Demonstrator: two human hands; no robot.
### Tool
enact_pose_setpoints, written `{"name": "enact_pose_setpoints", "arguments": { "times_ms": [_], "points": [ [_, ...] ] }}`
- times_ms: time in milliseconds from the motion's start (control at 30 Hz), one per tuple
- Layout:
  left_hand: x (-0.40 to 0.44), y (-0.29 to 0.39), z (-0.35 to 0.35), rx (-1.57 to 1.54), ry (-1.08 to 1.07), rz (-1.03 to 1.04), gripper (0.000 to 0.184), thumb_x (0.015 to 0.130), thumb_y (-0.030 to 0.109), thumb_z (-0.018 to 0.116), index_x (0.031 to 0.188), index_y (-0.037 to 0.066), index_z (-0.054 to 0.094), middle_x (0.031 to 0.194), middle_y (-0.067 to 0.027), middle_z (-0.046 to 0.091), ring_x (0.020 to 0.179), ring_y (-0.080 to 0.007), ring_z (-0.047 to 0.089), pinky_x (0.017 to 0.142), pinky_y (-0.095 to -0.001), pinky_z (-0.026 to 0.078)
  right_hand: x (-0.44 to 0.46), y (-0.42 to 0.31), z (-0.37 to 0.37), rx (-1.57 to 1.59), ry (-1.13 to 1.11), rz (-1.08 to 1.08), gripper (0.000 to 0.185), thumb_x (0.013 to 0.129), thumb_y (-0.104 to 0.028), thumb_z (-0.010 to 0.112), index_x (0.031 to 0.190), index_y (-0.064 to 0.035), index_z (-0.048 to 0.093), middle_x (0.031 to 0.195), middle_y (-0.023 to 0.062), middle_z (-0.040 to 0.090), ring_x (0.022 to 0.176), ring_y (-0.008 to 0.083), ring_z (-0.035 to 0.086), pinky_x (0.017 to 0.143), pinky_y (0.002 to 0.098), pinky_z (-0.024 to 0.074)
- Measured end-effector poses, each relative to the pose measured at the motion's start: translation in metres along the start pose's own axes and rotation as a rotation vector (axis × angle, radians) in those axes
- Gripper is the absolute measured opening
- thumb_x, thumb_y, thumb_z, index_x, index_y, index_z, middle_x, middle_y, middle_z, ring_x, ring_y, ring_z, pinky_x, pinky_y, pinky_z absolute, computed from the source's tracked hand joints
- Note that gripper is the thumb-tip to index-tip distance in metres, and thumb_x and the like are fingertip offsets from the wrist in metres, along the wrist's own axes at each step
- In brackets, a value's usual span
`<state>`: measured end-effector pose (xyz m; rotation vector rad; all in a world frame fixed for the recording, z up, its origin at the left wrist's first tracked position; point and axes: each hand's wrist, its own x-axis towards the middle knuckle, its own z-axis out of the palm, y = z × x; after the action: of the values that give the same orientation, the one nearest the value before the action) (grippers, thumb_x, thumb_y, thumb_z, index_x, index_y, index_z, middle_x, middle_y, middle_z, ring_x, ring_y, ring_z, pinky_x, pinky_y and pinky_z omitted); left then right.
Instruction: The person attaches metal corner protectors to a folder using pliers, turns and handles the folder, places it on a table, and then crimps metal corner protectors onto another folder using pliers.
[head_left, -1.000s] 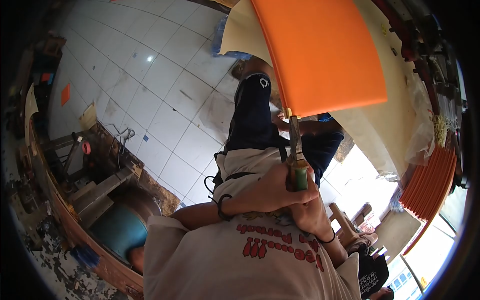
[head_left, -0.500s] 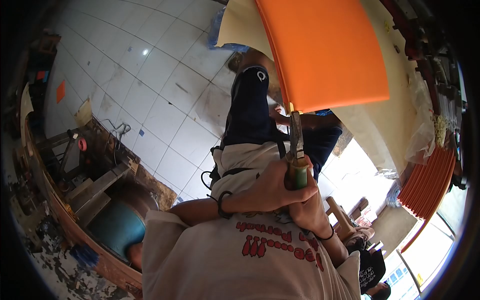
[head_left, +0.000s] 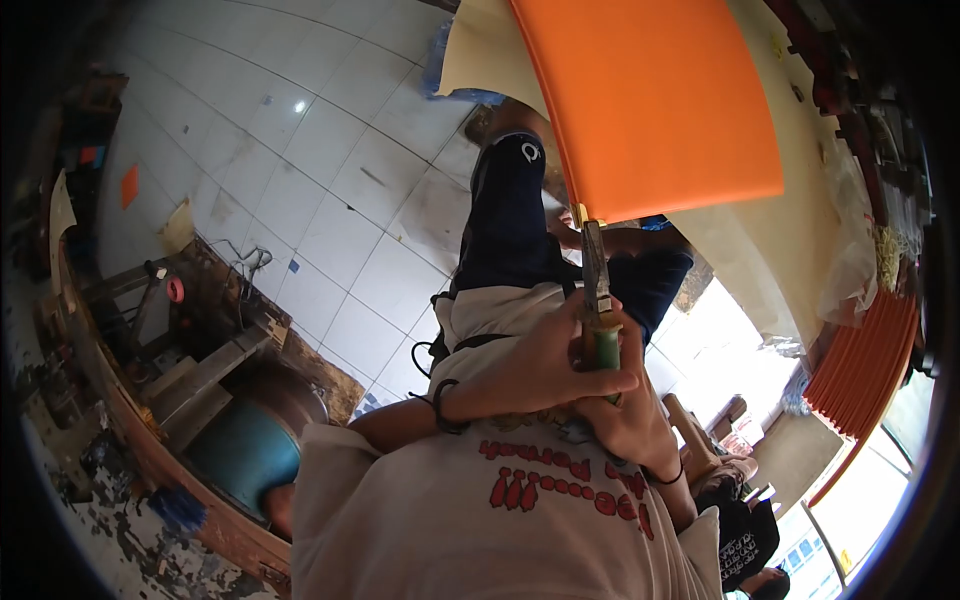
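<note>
Pliers with green handles point away from my body, held in front of my lap. Their metal jaws meet a small yellowish piece at the near corner of the orange sheets. The sheets look folded or stacked, with a thick edge along the left side. My left hand is closed round the handles, its thumb lying across the near end. Closed against the same handles from the right is my right hand; its fingers are partly hidden behind the pliers and my left hand.
Cream sheet material lies beneath the orange sheets. Several reddish-orange folded sheets stand at the right. A wooden frame and a teal drum-like object are at the left. Another person in a dark shirt is at lower right.
The whole view has shifted slightly, with the floor and frame appearing a little lower and farther right. Both hands keep their grip on the pliers, and the jaws stay at the orange corner.
</note>
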<state>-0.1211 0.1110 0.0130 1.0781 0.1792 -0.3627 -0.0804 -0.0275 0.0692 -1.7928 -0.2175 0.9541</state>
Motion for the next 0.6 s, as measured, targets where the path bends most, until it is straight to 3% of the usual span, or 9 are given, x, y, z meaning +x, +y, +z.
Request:
{"name": "enact_pose_setpoints", "arguments": {
  "times_ms": [67,133,233,267,367,467,600],
  "points": [
    [-0.001,-0.001,-0.002,-0.247,0.002,-0.034,0.064,0.080,0.027,0.078,0.127,0.002,0.042,0.116,-0.0092,0.053,0.109,-0.0147,0.053,0.094,-0.0320,0.042,-0.004,0.008,0.002,0.045,0.049,-0.045,0.045,0.081,-0.007,0.058,0.124,0.0008,0.044,0.102,0.0142,0.060,0.099,0.0203,0.060,0.085,0.0317,0.0470],
    [0.003,-0.008,-0.005,-0.154,-0.005,0.058,0.065,0.081,0.026,0.076,0.130,0.002,0.040,0.118,-0.0096,0.053,0.109,-0.0147,0.053,0.092,-0.0316,0.044,-0.005,0.012,-0.001,0.002,0.044,-0.063,0.043,0.081,-0.004,0.057,0.123,0.0000,0.046,0.103,0.0127,0.060,0.100,0.0192,0.060,0.085,0.0304,0.0473],
    [0.009,-0.013,-0.005,-0.097,0.043,0.121,0.063,0.084,0.026,0.074,0.130,0.001,0.039,0.115,-0.0097,0.054,0.106,-0.0153,0.056,0.089,-0.0301,0.046,0.003,-0.023,-0.014,-0.136,-0.151,0.249,0.038,0.079,-0.001,0.053,0.117,0.0010,0.049,0.107,0.0177,0.059,0.097,0.0308,0.062,0.083,0.0377,0.0477],
    [0.011,-0.013,-0.005,-0.089,0.069,0.132,0.061,0.084,0.025,0.073,0.130,0.001,0.040,0.114,-0.0096,0.054,0.104,-0.0156,0.057,0.088,-0.0294,0.047,0.003,-0.019,-0.014,-0.105,-0.134,0.205,0.038,0.079,-0.001,0.054,0.116,0.0014,0.050,0.108,0.0169,0.059,0.097,0.0301,0.062,0.084,0.0370,0.0479],
    [0.012,0.005,-0.009,0.377,0.434,0.417,0.047,0.091,0.023,0.064,0.126,-0.001,0.043,0.101,-0.0091,0.058,0.092,-0.0147,0.059,0.080,-0.0274,0.048,-0.002,-0.007,-0.014,-0.005,-0.111,0.127,0.039,0.078,-0.001,0.054,0.117,0.0021,0.052,0.110,0.0152,0.059,0.099,0.0285,0.061,0.086,0.0355,0.0486],
    [0.011,0.010,-0.024,0.195,0.537,0.403,0.034,0.097,0.019,0.053,0.122,-0.003,0.051,0.090,-0.0087,0.060,0.080,-0.0121,0.058,0.072,-0.0254,0.047,-0.005,-0.013,-0.016,0.072,-0.143,0.111,0.044,0.078,0.000,0.054,0.122,0.0023,0.051,0.115,0.0153,0.057,0.104,0.0275,0.060,0.088,0.0355,0.0489],
    [0.020,0.037,-0.025,0.141,0.508,0.367,0.029,0.099,0.016,0.049,0.116,-0.006,0.058,0.083,-0.0087,0.061,0.065,-0.0097,0.054,0.061,-0.0232,0.045,-0.006,-0.006,-0.019,0.123,-0.192,0.044,0.053,0.076,0.003,0.054,0.129,0.0019,0.047,0.127,0.0162,0.052,0.116,0.0275,0.054,0.095,0.0367,0.0459]
  ]
}}
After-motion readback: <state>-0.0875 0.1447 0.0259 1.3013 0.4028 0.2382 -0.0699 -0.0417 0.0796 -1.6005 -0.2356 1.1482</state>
